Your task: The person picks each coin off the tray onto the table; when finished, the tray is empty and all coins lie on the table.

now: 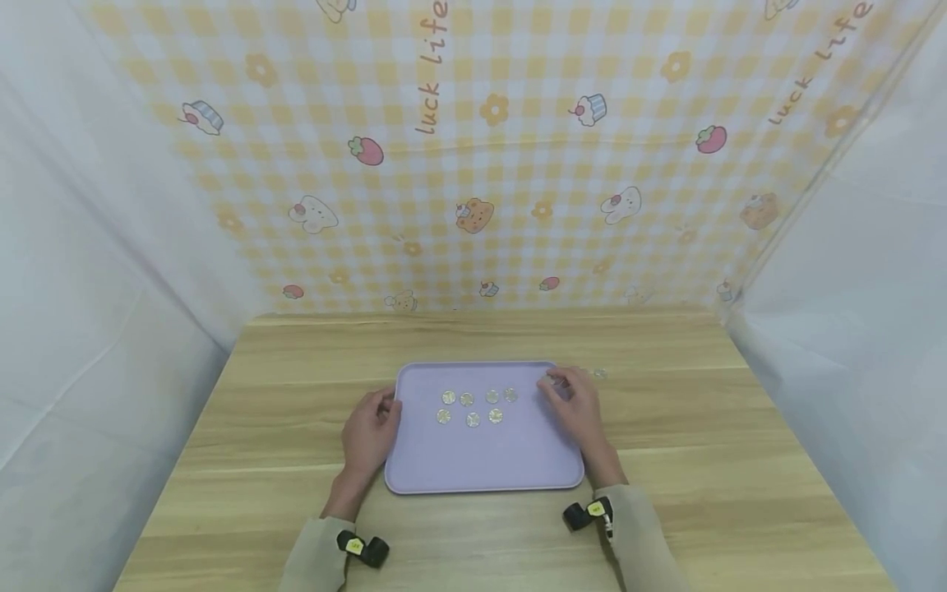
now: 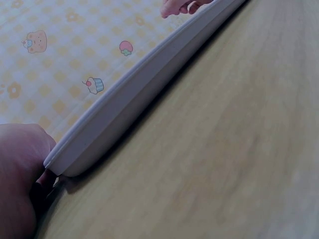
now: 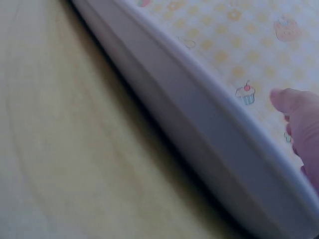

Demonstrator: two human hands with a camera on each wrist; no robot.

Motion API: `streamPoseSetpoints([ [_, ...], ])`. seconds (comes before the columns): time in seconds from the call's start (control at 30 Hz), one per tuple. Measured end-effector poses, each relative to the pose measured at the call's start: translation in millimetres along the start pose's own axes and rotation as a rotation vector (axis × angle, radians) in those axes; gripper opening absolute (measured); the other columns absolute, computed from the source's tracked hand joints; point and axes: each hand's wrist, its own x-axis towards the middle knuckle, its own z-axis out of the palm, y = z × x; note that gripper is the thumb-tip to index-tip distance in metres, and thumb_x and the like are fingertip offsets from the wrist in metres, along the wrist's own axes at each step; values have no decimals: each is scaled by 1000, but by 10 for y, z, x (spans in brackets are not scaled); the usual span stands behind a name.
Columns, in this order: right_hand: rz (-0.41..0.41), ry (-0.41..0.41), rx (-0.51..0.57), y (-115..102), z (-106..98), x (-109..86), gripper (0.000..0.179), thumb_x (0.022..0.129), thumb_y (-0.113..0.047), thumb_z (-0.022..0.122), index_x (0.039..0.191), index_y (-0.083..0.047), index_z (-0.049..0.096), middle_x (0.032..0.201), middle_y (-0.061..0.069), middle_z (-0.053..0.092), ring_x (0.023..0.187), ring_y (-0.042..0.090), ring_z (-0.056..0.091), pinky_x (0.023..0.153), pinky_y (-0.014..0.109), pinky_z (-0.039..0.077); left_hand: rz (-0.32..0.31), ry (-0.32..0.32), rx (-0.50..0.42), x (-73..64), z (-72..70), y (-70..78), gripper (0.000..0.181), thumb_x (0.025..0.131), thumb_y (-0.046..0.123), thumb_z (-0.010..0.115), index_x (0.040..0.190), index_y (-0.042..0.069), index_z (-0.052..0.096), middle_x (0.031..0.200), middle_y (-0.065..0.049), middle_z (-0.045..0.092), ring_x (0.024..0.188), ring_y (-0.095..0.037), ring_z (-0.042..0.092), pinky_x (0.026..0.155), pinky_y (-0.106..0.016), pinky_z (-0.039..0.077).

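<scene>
A shallow lilac tray (image 1: 484, 460) lies on the table, with several round shiny coins (image 1: 473, 419) in two loose rows inside it. At its left edge my left hand (image 1: 368, 432) grips the rim, thumb on top; the left wrist view shows the fingers of this hand (image 2: 22, 174) round the tray's edge (image 2: 119, 107). My right hand (image 1: 580, 407) is over the back right corner of the tray, thumb and forefinger together on what looks like a small coin, mostly hidden. In the right wrist view the right hand (image 3: 304, 119) shows above the tray wall (image 3: 199, 109).
More of the same pieces (image 1: 600, 373) lie on the wooden table (image 1: 688, 427), just right of the tray's back corner. A checked yellow backdrop (image 1: 518, 173) rises behind the table, and white curtains (image 1: 851, 271) hang at both sides.
</scene>
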Motion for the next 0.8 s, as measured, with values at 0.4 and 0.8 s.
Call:
streamPoseSetpoints([
  [0.4, 20, 75, 28, 153, -31, -13, 23, 84, -12, 80, 104, -5, 72, 93, 9, 69, 83, 18, 59, 78, 17, 43, -14, -16, -9, -5, -23, 33, 28, 93, 20, 67, 118, 8, 71, 92, -4, 70, 72, -15, 58, 64, -28, 44],
  [0.8, 144, 109, 44, 327, -255, 3, 22, 85, -13, 77, 104, -3, 70, 95, 12, 66, 89, 11, 53, 82, 22, 41, -19, -14, -11, -10, -15, 25, 28, 93, 20, 67, 117, 8, 71, 89, -3, 69, 68, -13, 56, 60, -25, 42],
])
